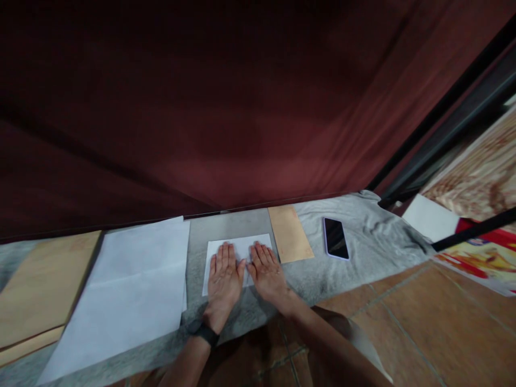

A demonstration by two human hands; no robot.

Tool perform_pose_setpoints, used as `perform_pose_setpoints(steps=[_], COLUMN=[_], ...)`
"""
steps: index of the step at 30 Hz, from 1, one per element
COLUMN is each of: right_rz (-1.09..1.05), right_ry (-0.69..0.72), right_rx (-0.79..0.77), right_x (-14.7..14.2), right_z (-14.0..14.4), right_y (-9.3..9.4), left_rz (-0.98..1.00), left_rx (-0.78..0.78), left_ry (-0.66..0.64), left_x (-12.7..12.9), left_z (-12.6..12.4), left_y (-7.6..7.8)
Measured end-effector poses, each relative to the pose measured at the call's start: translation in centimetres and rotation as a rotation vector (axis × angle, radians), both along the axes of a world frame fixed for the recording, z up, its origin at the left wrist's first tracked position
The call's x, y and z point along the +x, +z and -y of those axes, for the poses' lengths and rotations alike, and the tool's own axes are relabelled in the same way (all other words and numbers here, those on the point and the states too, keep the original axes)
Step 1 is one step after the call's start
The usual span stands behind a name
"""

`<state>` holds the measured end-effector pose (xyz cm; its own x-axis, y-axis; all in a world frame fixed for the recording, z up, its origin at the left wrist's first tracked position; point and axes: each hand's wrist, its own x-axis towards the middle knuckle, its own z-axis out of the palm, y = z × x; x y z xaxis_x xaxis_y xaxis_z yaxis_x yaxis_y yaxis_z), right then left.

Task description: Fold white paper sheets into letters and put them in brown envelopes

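Both hands lie flat with fingers spread, pressing on 1 small white sheet (238,248) on the grey cloth (363,242): the left hand (223,279) covers its left half, the right hand (268,271) its right half, thumbs nearly touching. Just right of the right hand lies a brown envelope (290,234), then a dark phone (335,238); left of the left hand lies a stack of large white paper (133,285).
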<state>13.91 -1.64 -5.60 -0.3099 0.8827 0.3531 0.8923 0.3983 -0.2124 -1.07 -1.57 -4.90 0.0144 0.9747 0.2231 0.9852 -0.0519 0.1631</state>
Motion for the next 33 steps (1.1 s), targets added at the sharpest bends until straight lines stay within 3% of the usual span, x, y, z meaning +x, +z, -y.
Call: perform_pose_setpoints(steps=[12, 16, 19, 24, 33], right_rz=[-0.004, -0.024, -0.024, -0.01, 0.039], right_ry=[-0.128, -0.032, 0.071, 0.091, -0.01], right_rx=[-0.044, -0.071, -0.088, -0.108, -0.079], right_x=[2.5, 1.7, 0.5, -0.6, -0.3], right_z=[-0.1, 0.1, 0.1, -0.2, -1.0], right_y=[0.1, 1.0, 1.4, 1.0, 0.5], left_rz=[0.033, 0.037, 0.052, 0.041, -0.002], left_rx=[0.055, 0.059, 0.071, 0.023, 0.016], left_ry=[0.124, 0.142, 0.074, -0.064, 0.089], left_x=[-1.8, -1.4, -0.7, 0.3, -0.4], left_z=[1.4, 1.4, 1.2, 0.7, 0.2], left_y=[-0.3, 0.1, 0.6, 0.7, 0.0])
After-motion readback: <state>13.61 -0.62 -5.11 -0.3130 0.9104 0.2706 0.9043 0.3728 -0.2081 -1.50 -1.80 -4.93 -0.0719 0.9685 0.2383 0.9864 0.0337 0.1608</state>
